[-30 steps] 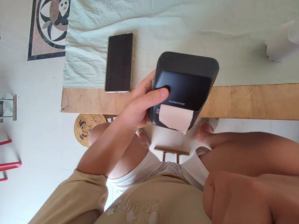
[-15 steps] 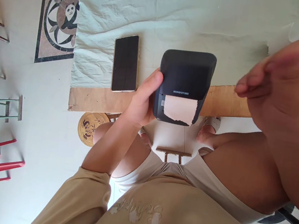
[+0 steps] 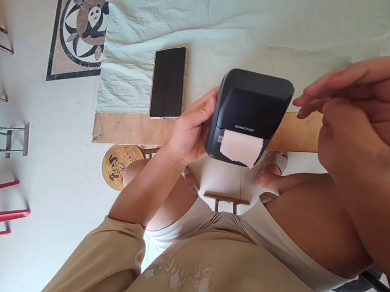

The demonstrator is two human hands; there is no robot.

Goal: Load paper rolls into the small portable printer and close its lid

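Printer (small, black, paper strip hanging out) sits clasped by our left hand at the table edge, right of the phone. Our right hand hovers beside it, fingers loose, holding nothing. One-handed, it could slip off.

Left grip forearm extended, fingers curled closed round something held. Right grip raised well right of it, fingers extended, loosely spread, holding nothing.
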